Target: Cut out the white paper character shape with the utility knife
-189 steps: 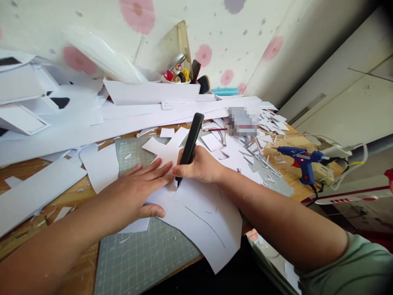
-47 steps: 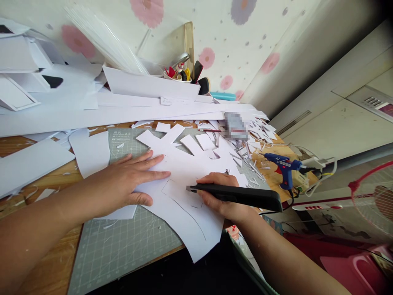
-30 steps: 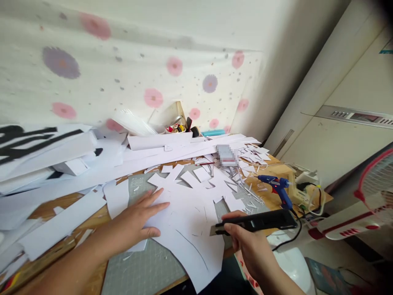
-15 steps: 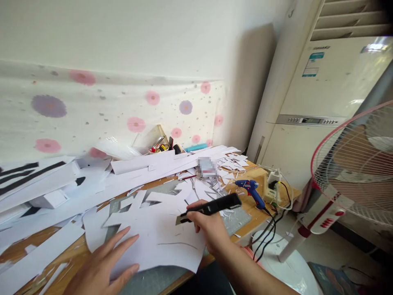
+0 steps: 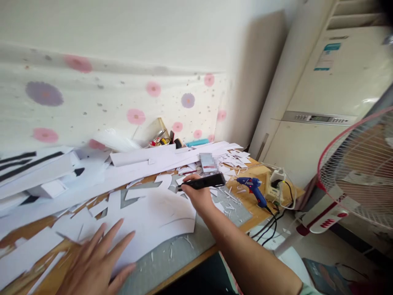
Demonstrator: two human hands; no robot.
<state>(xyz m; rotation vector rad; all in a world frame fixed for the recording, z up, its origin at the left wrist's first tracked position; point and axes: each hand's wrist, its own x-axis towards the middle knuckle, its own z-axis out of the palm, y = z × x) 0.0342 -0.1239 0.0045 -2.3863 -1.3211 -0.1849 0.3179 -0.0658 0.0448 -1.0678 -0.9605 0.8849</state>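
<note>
My right hand (image 5: pixel 198 196) is closed around a black utility knife (image 5: pixel 208 181), its front end at the far right part of a white sheet of card (image 5: pixel 153 213). The blade tip is hard to make out against the white. My left hand (image 5: pixel 101 254) lies with fingers spread on the near left part of the sheet. A thin curved line runs across the sheet's right side. Beneath it is a grey cutting mat (image 5: pixel 166 258), bare along the near edge and strewn with thin offcuts.
A blue glue gun (image 5: pixel 253 189) rests on the table's right side, near a power strip (image 5: pixel 274 190). White card strips and scraps (image 5: pixel 144 162) cover the back and left. A pink-rimmed fan (image 5: pixel 356 164) stands at the right, beyond the table edge.
My right hand has moved away from me with the knife, toward the sheet's far edge. The white sheet has shifted left and away, uncovering more of the mat. My left hand stays spread on it.
</note>
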